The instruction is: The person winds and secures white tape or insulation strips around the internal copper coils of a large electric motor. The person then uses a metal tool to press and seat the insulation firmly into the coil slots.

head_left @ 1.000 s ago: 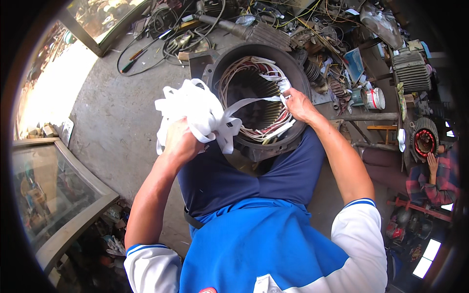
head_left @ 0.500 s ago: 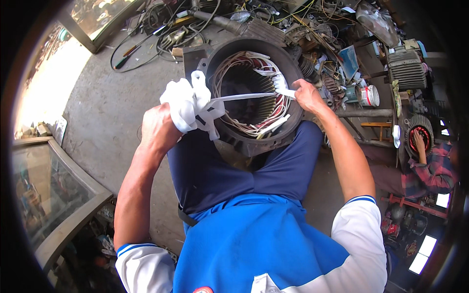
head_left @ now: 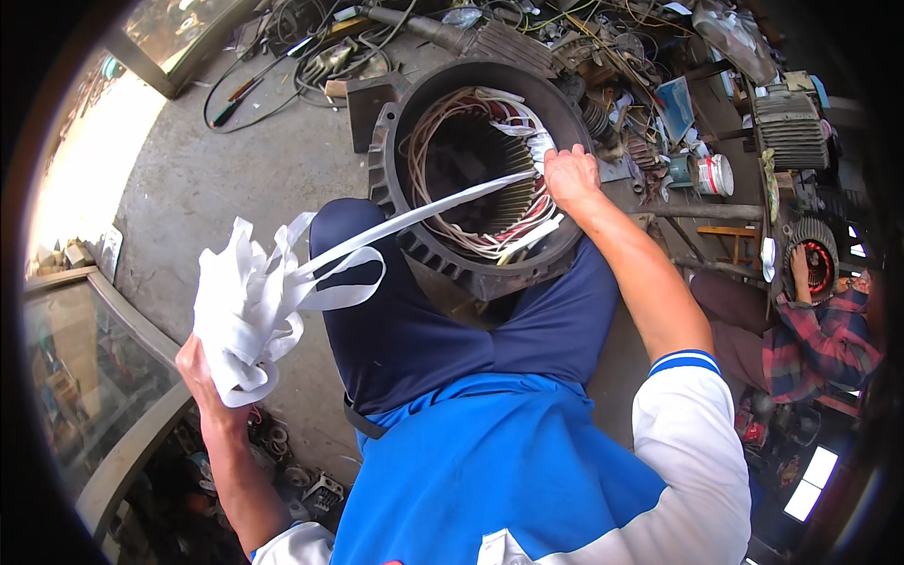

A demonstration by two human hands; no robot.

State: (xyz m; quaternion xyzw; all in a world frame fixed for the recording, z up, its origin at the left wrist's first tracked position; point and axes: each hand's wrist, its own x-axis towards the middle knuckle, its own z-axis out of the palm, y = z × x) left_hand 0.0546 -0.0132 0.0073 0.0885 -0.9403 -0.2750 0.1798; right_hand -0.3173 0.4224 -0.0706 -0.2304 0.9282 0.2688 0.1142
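Between my knees stands a large motor stator (head_left: 383, 179), its dark ring-shaped housing open toward me. Inside its rim runs a winding bundle (head_left: 424, 141) of pale leads and reddish coils. White cloth tape (head_left: 247, 311) is bunched in my left hand (head_left: 200, 372), out to the left of my knee. From that bunch a taut strip crosses the stator's opening to the right side of the winding, where several wraps of it show. My right hand (head_left: 571, 177) is closed at that spot, on the right rim; its fingertips are partly hidden, and the tape runs up to them.
A framed glass panel (head_left: 104, 367) leans at the left. Cables and screwdrivers (head_left: 240, 99) lie on the floor ahead. Motor parts and scrap crowd the far right, with a white tub (head_left: 715, 175) among them. At the right another person (head_left: 824, 330) reaches into a smaller stator (head_left: 817, 266).
My left hand has swung left and toward me with the tape bunch, drawing out a longer strip. My right hand has shifted slightly left, closer against the winding.
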